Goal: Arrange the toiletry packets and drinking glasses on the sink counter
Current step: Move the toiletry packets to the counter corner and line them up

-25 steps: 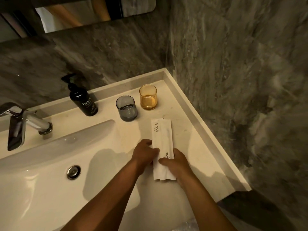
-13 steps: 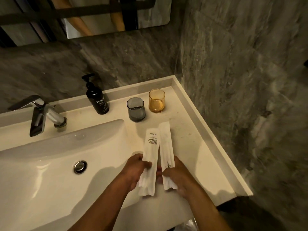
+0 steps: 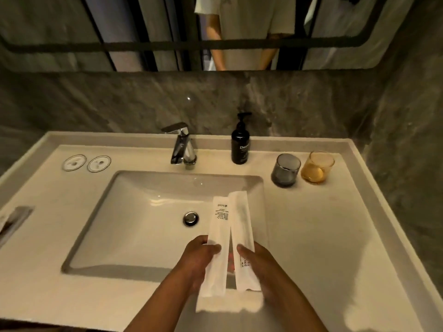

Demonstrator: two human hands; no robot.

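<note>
I hold two long white toiletry packets side by side above the right part of the basin. My left hand (image 3: 200, 262) grips the left packet (image 3: 218, 233), which shows small print near its top. My right hand (image 3: 261, 267) grips the right packet (image 3: 241, 226), printed near its lower end. At the back right of the sink counter (image 3: 323, 248) a grey drinking glass (image 3: 285, 170) and an amber drinking glass (image 3: 317, 167) stand upright close together, well away from both hands.
A chrome tap (image 3: 181, 144) and a black pump bottle (image 3: 240, 141) stand behind the basin (image 3: 134, 224). Two round coasters (image 3: 86, 162) lie at the back left. A metal object (image 3: 14, 222) sits at the left edge. Stone walls close in at the back and right.
The packets were separated, one in each hand, and lifted off the right counter to above the basin. The view swung left and up, bringing the whole sink and mirror into sight.
</note>
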